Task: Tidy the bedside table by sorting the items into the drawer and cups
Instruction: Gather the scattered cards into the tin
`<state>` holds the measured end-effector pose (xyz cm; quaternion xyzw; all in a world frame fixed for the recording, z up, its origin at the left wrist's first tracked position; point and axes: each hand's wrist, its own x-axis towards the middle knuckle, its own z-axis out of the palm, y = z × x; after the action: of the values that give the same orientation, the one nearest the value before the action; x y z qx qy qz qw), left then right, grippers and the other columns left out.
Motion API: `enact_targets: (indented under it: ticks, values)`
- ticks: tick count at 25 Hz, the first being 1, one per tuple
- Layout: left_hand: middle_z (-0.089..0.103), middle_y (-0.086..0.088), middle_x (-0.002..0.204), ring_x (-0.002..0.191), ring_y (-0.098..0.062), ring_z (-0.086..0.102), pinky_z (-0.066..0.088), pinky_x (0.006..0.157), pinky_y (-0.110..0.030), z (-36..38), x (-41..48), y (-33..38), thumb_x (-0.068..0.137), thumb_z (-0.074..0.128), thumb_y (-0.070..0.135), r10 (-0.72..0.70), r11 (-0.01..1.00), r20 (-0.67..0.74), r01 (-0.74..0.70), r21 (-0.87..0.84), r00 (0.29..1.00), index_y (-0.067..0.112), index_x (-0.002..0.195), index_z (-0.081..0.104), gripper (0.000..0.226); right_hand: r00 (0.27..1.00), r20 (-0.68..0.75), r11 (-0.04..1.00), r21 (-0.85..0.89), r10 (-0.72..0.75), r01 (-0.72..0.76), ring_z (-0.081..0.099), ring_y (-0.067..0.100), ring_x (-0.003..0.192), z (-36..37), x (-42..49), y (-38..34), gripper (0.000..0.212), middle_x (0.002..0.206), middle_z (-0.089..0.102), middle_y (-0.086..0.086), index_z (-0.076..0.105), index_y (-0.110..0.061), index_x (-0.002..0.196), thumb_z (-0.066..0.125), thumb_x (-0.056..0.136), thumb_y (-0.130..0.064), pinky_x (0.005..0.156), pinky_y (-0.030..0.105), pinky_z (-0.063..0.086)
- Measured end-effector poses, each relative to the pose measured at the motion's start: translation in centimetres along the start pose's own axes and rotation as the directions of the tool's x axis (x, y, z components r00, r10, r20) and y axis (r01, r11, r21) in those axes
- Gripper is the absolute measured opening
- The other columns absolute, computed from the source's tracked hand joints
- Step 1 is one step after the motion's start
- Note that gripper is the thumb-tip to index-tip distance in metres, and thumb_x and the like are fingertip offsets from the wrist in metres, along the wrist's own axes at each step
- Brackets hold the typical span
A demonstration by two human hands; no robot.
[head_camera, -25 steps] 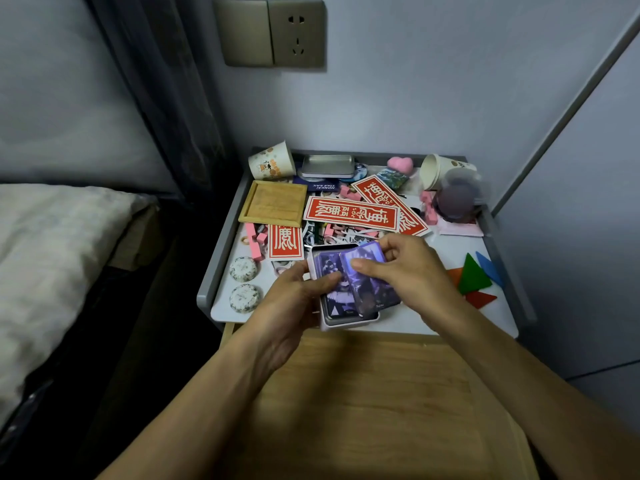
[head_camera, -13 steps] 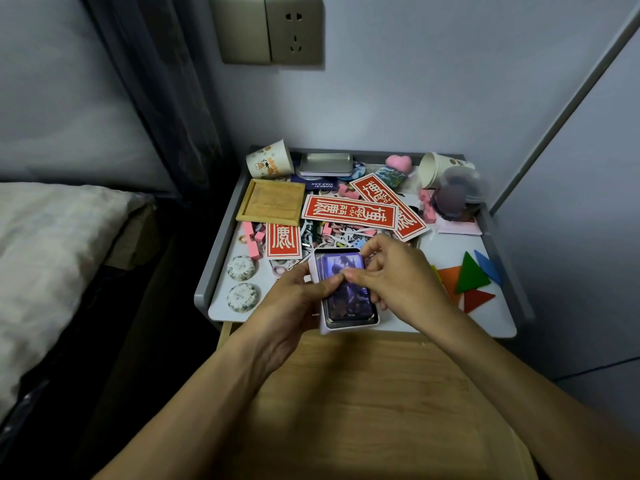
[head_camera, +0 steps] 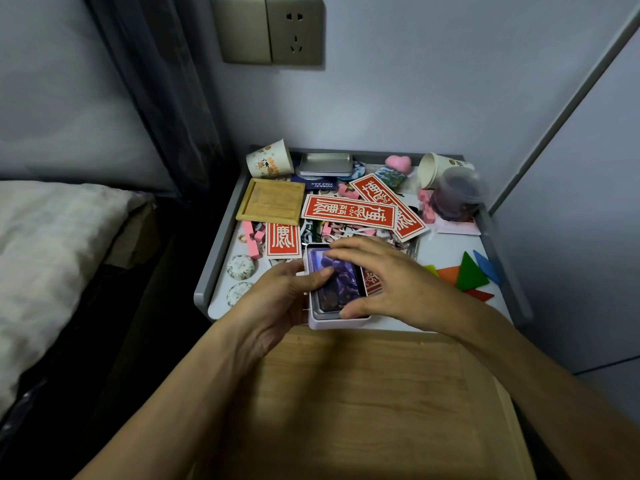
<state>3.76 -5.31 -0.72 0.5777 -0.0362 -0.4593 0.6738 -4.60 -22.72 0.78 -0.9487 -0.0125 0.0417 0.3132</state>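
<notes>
Left hand (head_camera: 277,303) grips the white box (head_camera: 332,323) beside its thumb; right hand (head_camera: 391,278) pinches the cards (head_camera: 337,282) beneath it lengthwise.

The box (head_camera: 337,323) is smooth white plastic with a slight sheen, and the cards (head_camera: 337,284) in it are glossy and catch the light. The drawer (head_camera: 363,393) is pale, matt wood with a visible grain. The square tray (head_camera: 272,206) looks like bare wood. The tin (head_camera: 325,164) is dull brushed metal. One cup (head_camera: 270,162) and the other cup (head_camera: 436,168) are matt paper. The red labels (head_camera: 349,213) are smooth printed paper or card. The tub (head_camera: 457,197) is clear plastic. The table's rim (head_camera: 213,249) is matt grey. The bedding (head_camera: 52,244) is rumpled cloth.
</notes>
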Motion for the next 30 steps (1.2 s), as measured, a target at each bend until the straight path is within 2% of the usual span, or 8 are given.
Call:
enact_targets:
  ticks: [7, 11, 16, 19, 25, 27, 30]
  values:
    - [0.072, -0.019, 0.104, 0.085, -0.027, 0.071, 0.056, 0.072, -0.039, 0.07, -0.03, 0.15, 0.081, 0.067, 0.019, -0.012, 1.0, -0.014, 0.012, -0.019, 1.0, 0.001, 0.12, 0.062, 0.043, 1.0, -0.006, 0.998, -0.057, -0.017, 0.016, 0.02, -0.005, 0.132, 0.24, -0.18, -0.1, 0.082, 0.15, 0.027, -0.015, 0.031, -0.034, 0.148, 0.073, 0.079, -0.048, 0.107, 0.021, 0.025]
    - [0.069, -0.022, 0.11, 0.086, -0.027, 0.071, 0.057, 0.07, -0.038, 0.14, -0.05, 0.03, 0.092, 0.058, 0.024, -0.044, 0.998, -0.035, 0.042, -0.05, 0.998, -0.002, 0.122, 0.058, 0.041, 1.0, 0.031, 0.996, -0.085, 0.0, 0.003, 0.021, 0.002, 0.138, 0.03, -0.34, -0.32, 0.082, 0.154, 0.025, -0.013, 0.027, -0.033, 0.15, 0.07, 0.082, -0.048, 0.113, 0.031, 0.029]
    - [0.069, -0.023, 0.111, 0.084, -0.027, 0.071, 0.058, 0.065, -0.035, 0.2, -0.17, 0.02, 0.096, 0.056, 0.022, -0.05, 0.997, -0.068, 0.045, -0.07, 0.996, -0.006, 0.126, 0.055, 0.041, 1.0, 0.02, 0.993, -0.115, -0.022, 0.024, 0.019, -0.002, 0.134, -0.13, -0.52, -0.61, 0.083, 0.153, 0.024, -0.012, 0.026, -0.03, 0.151, 0.069, 0.083, -0.049, 0.105, 0.021, 0.024]
    - [0.069, -0.024, 0.111, 0.082, -0.027, 0.071, 0.058, 0.063, -0.034, 0.28, -0.25, 0.01, 0.094, 0.059, 0.02, -0.04, 0.996, -0.085, 0.033, -0.081, 0.996, -0.007, 0.124, 0.056, 0.04, 0.999, 0.015, 0.991, -0.127, -0.028, 0.03, 0.021, 0.001, 0.136, -0.07, -0.5, -0.59, 0.083, 0.152, 0.025, -0.011, 0.027, -0.028, 0.151, 0.07, 0.083, -0.048, 0.105, 0.02, 0.026]
    - [0.072, -0.018, 0.105, 0.088, -0.028, 0.072, 0.059, 0.07, -0.038, 0.25, -0.38, 0.21, 0.088, 0.065, 0.016, -0.015, 0.999, -0.057, 0.012, -0.046, 0.998, 0.0, 0.118, 0.063, 0.034, 1.0, 0.013, 0.994, -0.109, -0.021, 0.023, 0.02, -0.001, 0.134, 0.17, -0.19, -0.3, 0.08, 0.151, 0.024, -0.012, 0.026, -0.028, 0.151, 0.069, 0.084, -0.045, 0.106, 0.02, 0.028]
    - [0.073, -0.019, 0.104, 0.087, -0.028, 0.072, 0.06, 0.067, -0.036, 0.26, -0.28, 0.33, 0.088, 0.064, 0.011, -0.003, 0.999, -0.065, 0.0, -0.048, 0.998, 0.0, 0.118, 0.063, 0.032, 0.999, 0.001, 0.994, -0.103, -0.035, 0.035, 0.019, -0.001, 0.136, 0.32, -0.03, -0.32, 0.078, 0.153, 0.023, -0.012, 0.027, -0.029, 0.15, 0.068, 0.085, -0.044, 0.109, 0.022, 0.029]
    - [0.072, -0.021, 0.104, 0.088, -0.029, 0.072, 0.061, 0.068, -0.035, 0.12, -0.1, 0.71, 0.091, 0.061, 0.007, 0.032, 0.997, -0.096, -0.037, -0.061, 0.995, -0.001, 0.118, 0.062, 0.028, 0.999, 0.007, 0.997, -0.055, -0.052, 0.052, 0.015, -0.006, 0.135, 0.52, 0.0, -0.47, 0.073, 0.155, 0.021, -0.014, 0.029, -0.031, 0.15, 0.066, 0.088, -0.041, 0.111, 0.024, 0.029]
